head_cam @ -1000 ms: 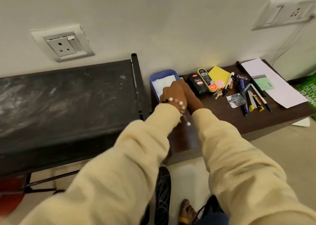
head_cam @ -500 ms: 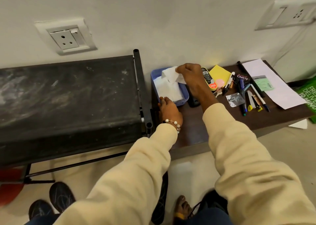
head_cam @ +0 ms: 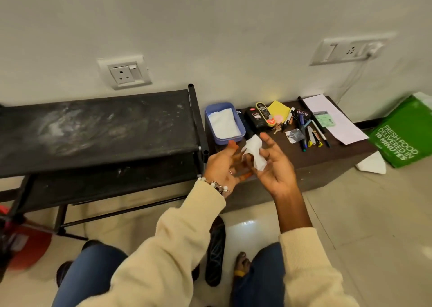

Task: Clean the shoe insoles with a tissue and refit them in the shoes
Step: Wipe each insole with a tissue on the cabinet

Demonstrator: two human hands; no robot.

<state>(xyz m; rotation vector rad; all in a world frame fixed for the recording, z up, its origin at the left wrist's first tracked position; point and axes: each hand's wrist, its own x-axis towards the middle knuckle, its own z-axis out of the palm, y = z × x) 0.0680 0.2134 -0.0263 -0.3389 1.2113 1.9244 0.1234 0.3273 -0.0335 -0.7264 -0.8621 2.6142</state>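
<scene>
the person sits facing a low dark counter (head_cam: 311, 157) against the wall, both hands raised in front of it. a white tissue (head_cam: 253, 153) hangs crumpled between the two palms, just in front of the counter's near edge. the left hand (head_cam: 222, 166) is turned palm inward with its fingers loosely spread toward the tissue; it is blurred, and whether it actually grips the paper cannot be told. the right hand (head_cam: 275, 164) faces it, palm up, fingers relaxed and partly curled, with the tissue lying against its fingers; a firm pinch cannot be made out.

at the counter's left end sits a blue tray (head_cam: 210, 120) with more white tissue (head_cam: 224, 124) inside. beside it, toward the counter's middle, stand black shoe polish containers (head_cam: 257, 120), a yellow pad (head_cam: 278, 108), and a scatter of pens (head_cam: 308, 131). a white paper sheet (head_cam: 343, 129) lies at the counter's right end. a green bag (head_cam: 402, 138) leans on the floor right of the counter. left of the counter stands a black shoe rack (head_cam: 93, 129). below the counter, on the floor between the person's knees, lies a dark insole (head_cam: 216, 255).
</scene>
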